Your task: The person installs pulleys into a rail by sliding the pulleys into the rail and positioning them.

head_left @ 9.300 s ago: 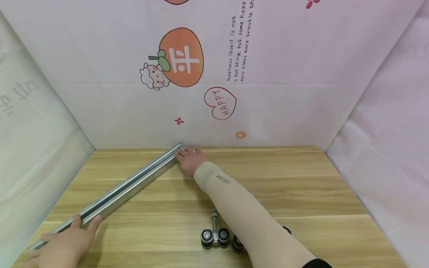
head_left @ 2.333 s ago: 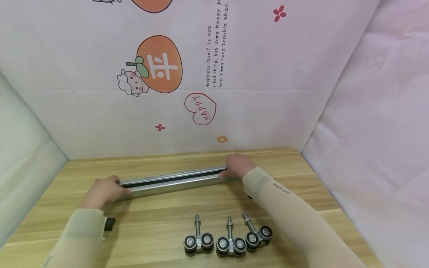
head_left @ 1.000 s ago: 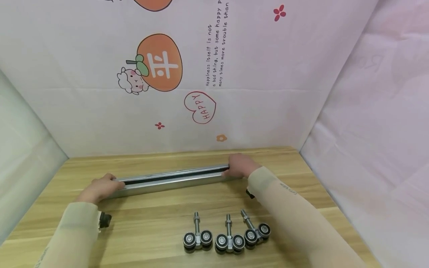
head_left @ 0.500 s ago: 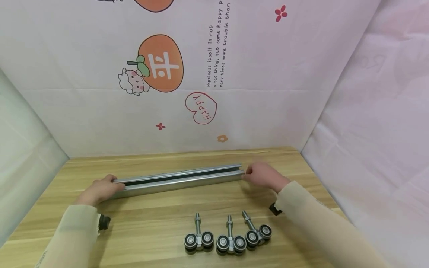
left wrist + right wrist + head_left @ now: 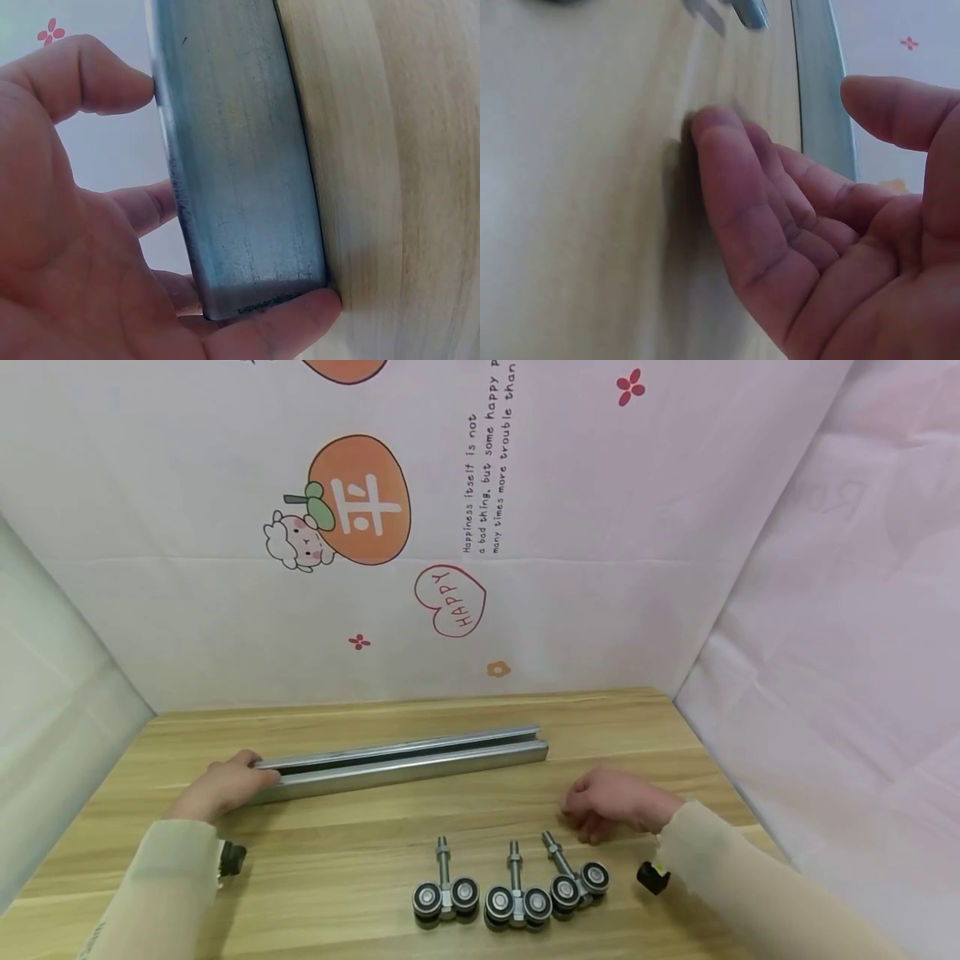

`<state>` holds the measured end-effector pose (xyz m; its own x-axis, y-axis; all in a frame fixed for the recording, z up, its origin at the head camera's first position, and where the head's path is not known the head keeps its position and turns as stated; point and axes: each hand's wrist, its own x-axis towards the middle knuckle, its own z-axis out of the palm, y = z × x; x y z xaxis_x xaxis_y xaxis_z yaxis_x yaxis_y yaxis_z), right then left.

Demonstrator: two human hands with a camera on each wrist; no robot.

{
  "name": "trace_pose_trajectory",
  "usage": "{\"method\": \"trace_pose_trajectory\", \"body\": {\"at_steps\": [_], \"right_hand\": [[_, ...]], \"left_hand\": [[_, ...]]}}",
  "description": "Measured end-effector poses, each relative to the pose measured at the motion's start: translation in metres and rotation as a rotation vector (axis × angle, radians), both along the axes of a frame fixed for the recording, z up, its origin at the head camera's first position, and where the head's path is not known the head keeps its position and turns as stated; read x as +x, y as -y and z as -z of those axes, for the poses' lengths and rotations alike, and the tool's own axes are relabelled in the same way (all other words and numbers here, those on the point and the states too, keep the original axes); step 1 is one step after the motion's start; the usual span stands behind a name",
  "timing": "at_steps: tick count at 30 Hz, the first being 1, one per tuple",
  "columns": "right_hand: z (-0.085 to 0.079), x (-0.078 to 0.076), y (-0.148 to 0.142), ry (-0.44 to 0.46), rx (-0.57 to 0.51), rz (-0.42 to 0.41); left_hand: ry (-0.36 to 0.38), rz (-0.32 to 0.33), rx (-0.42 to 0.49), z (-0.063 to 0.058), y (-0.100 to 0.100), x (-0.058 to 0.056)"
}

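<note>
A silver metal channel rail [image 5: 405, 767] lies on the wooden table, its slot facing up. My left hand [image 5: 231, 783] grips its left end; in the left wrist view the thumb [image 5: 112, 82] presses the rail's upper edge and a finger [image 5: 277, 326] wraps its end. My right hand [image 5: 618, 802] hovers off the rail's right end with loosely curled fingers and nothing in them. Near it lie three roller trolleys with threaded bolts: a left one [image 5: 446, 897], a middle one [image 5: 517, 903] and a tilted right one [image 5: 577, 883].
Behind the wooden table [image 5: 337, 860] rises a white printed cloth [image 5: 585, 568], with more cloth along both sides. Each wrist bears a small black camera, the left camera [image 5: 232, 857] and the right camera [image 5: 654, 877].
My right hand has let go of the rail's right end and moved right and nearer, toward the trolleys. Earlier the rail was turned from slanting to nearly crosswise. My left hand keeps its grip.
</note>
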<state>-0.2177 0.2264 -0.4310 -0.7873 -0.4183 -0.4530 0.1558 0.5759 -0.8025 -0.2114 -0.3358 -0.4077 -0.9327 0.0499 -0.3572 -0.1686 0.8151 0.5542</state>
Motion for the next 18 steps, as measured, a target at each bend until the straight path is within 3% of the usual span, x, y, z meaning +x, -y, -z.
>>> {"method": "trace_pose_trajectory", "body": {"at_steps": [3, 9, 18], "right_hand": [[0.001, 0.009, 0.001, 0.055, -0.028, -0.016], [-0.001, 0.023, 0.009, 0.069, -0.033, -0.051], [0.002, 0.028, 0.017, 0.092, -0.029, -0.059]], "left_hand": [[-0.017, 0.008, -0.011, 0.001, 0.000, -0.001], [-0.035, 0.016, -0.043, 0.002, 0.000, -0.003], [-0.065, 0.029, -0.082, 0.008, 0.002, -0.005]]}}
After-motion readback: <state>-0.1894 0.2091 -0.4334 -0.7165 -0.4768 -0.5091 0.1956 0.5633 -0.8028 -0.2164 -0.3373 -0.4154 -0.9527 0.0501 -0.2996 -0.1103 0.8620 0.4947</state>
